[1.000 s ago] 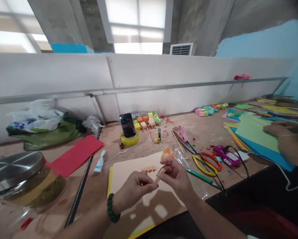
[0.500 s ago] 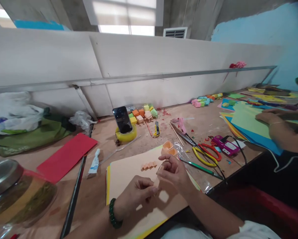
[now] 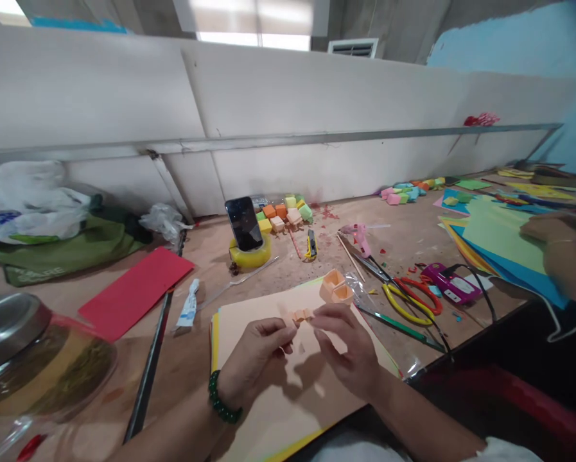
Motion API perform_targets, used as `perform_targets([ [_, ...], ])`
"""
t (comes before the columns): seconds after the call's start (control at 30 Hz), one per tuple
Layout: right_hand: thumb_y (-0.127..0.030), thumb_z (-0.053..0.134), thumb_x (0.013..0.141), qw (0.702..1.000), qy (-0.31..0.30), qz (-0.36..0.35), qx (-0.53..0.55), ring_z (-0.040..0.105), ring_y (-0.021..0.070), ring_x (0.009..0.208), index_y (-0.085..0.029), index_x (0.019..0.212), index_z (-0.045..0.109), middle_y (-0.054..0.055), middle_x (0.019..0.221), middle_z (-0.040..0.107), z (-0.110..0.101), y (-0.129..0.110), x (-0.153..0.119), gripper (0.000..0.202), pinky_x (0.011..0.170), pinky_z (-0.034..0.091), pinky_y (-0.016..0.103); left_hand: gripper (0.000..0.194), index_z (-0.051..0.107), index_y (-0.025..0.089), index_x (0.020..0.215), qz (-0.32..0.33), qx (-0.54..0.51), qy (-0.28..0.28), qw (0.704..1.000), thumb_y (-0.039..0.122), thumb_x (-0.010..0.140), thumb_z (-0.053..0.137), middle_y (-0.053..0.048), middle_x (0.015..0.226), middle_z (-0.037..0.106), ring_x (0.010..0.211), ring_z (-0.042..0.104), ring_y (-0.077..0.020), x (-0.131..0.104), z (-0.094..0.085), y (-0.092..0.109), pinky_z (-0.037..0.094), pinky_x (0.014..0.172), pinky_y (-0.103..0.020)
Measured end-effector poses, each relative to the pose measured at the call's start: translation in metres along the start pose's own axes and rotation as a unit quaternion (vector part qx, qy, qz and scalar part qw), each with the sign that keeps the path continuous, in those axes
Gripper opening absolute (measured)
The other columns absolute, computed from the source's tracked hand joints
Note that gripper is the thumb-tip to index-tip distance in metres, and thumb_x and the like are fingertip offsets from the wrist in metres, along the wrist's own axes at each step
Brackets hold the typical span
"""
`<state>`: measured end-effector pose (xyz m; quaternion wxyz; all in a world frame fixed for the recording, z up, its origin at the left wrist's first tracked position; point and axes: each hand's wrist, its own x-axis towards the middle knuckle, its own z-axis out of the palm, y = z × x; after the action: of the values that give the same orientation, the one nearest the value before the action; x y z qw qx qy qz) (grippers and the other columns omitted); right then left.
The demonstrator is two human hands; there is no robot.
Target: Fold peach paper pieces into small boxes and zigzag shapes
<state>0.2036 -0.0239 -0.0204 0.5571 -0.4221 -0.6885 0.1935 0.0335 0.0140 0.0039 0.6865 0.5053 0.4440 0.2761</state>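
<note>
My left hand [image 3: 261, 350], with a green bead bracelet on the wrist, is closed in a pinch above a stack of peach paper [image 3: 249, 308]. What its fingertips hold is too small to make out. My right hand [image 3: 348, 343] has its thumb and fingers apart, and its fingertips are beside a small zigzag-folded peach strip [image 3: 301, 316]. Whether it touches the strip is unclear. Folded peach paper boxes [image 3: 336, 289] stand at the top edge of the stack, just beyond my right hand.
A phone [image 3: 244, 223] leans on a yellow tape roll [image 3: 252, 255] near coloured paper cubes [image 3: 278, 217]. Scissors [image 3: 408, 305], a pink glue gun [image 3: 361, 237] and a purple power strip [image 3: 449, 285] lie right. Another person's hand [image 3: 564, 247] rests over coloured sheets. A jar [image 3: 51, 372] stands left.
My left hand has moved up toward the folded strip. My right hand's fingers have spread apart and reached toward it. The camera view has shifted a little.
</note>
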Motion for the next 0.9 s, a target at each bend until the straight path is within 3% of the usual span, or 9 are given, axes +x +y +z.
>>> perform_targets([
  [0.07, -0.010, 0.049, 0.087, 0.996, -0.024, -0.071, -0.047, 0.060, 0.0177, 0.089, -0.027, 0.107, 0.062, 0.007, 0.098, 0.061, -0.0013, 0.0001, -0.0004, 0.029, 0.074, 0.053, 0.031, 0.040, 0.058, 0.014, 0.053, -0.009, -0.047, 0.036, 0.998, 0.049, 0.053, 0.078, 0.003, 0.050, 0.050, 0.051, 0.043, -0.0086, 0.0009, -0.0009, 0.0010, 0.032, 0.052, -0.020],
  [0.13, -0.009, 0.051, 0.086, 0.990, -0.054, -0.111, -0.066, 0.059, 0.0172, 0.084, -0.027, 0.102, 0.065, 0.006, 0.092, 0.062, -0.0018, -0.0005, 0.0006, 0.028, 0.070, 0.052, 0.029, 0.039, 0.060, 0.014, 0.054, -0.014, -0.060, 0.031, 0.998, 0.047, 0.052, 0.079, 0.003, 0.050, 0.051, 0.051, 0.043, -0.0084, 0.0014, -0.0020, 0.0007, 0.032, 0.051, -0.020],
  [0.27, -0.012, 0.056, 0.088, 0.987, -0.076, -0.130, -0.056, 0.057, 0.0156, 0.076, -0.025, 0.095, 0.067, 0.004, 0.081, 0.062, -0.0019, -0.0025, 0.0037, 0.018, 0.067, 0.050, 0.026, 0.037, 0.063, 0.013, 0.051, -0.009, -0.035, 0.002, 0.999, 0.047, 0.056, 0.078, 0.003, 0.047, 0.049, 0.049, 0.040, -0.0078, 0.0010, -0.0034, -0.0014, 0.029, 0.050, -0.021],
  [0.47, -0.021, 0.051, 0.093, 0.994, -0.101, -0.027, -0.008, 0.058, 0.0148, 0.077, -0.020, 0.085, 0.065, 0.005, 0.081, 0.059, -0.0014, -0.0005, 0.0034, 0.016, 0.066, 0.049, 0.025, 0.035, 0.072, 0.013, 0.066, 0.007, -0.021, 0.002, 1.000, 0.047, 0.058, 0.077, 0.000, 0.056, 0.057, 0.052, 0.040, -0.0087, -0.0015, 0.0005, -0.0003, 0.030, 0.053, -0.022],
  [0.63, -0.039, 0.056, 0.090, 0.989, -0.092, 0.113, 0.030, 0.052, 0.0126, 0.063, -0.019, 0.070, 0.061, 0.002, 0.069, 0.055, 0.0004, -0.0002, 0.0027, 0.029, 0.054, 0.042, 0.024, 0.040, 0.064, 0.013, 0.054, 0.040, 0.037, -0.006, 0.998, 0.051, 0.063, 0.070, 0.001, 0.052, 0.050, 0.056, 0.040, -0.0113, -0.0035, 0.0035, 0.0016, 0.032, 0.056, -0.024],
  [0.9, -0.037, 0.061, 0.085, 0.984, -0.076, 0.155, 0.036, 0.049, 0.0114, 0.059, -0.019, 0.063, 0.059, 0.000, 0.064, 0.054, 0.0029, 0.0030, 0.0016, 0.029, 0.051, 0.038, 0.023, 0.040, 0.057, 0.015, 0.053, 0.060, 0.064, -0.001, 0.996, 0.050, 0.068, 0.067, 0.000, 0.056, 0.046, 0.060, 0.039, -0.0126, -0.0063, 0.0037, -0.0021, 0.031, 0.056, -0.024],
])
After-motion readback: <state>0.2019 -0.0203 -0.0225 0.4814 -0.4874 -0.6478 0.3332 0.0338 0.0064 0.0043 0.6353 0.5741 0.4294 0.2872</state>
